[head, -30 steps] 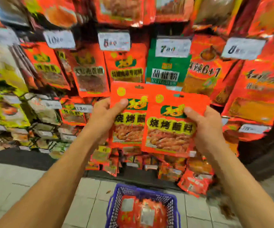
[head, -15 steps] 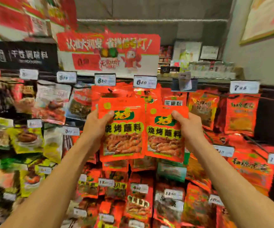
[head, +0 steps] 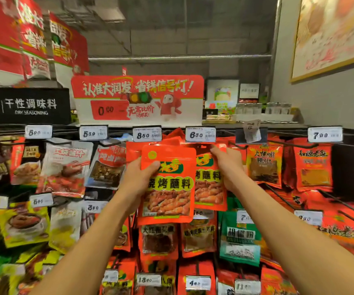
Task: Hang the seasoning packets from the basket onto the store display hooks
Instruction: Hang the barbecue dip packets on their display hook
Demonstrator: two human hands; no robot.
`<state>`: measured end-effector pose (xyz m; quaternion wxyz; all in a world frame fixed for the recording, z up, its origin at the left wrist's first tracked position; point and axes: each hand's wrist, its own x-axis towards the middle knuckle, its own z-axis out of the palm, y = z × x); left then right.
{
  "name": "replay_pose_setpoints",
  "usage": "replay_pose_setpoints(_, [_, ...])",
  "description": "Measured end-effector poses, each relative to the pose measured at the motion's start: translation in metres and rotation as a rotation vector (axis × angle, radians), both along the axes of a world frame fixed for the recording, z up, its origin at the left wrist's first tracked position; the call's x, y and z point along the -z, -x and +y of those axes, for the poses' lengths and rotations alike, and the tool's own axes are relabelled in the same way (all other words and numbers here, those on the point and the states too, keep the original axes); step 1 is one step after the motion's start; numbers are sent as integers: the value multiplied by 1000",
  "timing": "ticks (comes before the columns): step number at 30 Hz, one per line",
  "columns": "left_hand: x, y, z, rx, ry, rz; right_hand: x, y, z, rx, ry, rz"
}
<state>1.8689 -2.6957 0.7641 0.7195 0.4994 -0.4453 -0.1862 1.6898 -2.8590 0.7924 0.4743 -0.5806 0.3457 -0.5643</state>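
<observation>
My left hand (head: 139,177) grips an orange seasoning packet (head: 167,184) by its left edge, thumb pressed across the front near the green logo, holding it upright at the centre of my view. Just behind it, toward 3 o'clock, sits a second orange packet (head: 209,184) of the same kind — my right hand (head: 228,167) holds it at its upper right corner, fingers curled round the top edge, lifting that edge toward the hook row under the 6-something price tag (head: 200,134). I cannot tell whether its hole is on a hook.

The front packet overlaps the left side of the second one. At 12 o'clock above both stands a red and white promotional sign (head: 137,99), and at 10 o'clock a black dry seasoning sign (head: 25,106). At 5 o'clock from my hands hangs a green packet (head: 239,239), with more red packets around it — rows of them fill the display.
</observation>
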Motion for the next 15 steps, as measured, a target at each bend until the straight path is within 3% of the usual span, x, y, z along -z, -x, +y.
replay_pose_setpoints(12, [8, -12, -17, 81, -5, -21, 8, -18, -19, 50, -125, -54])
replay_pose_setpoints(15, [12, -15, -18, 88, -19, -19, 11, -27, -30, 154, -31, 22])
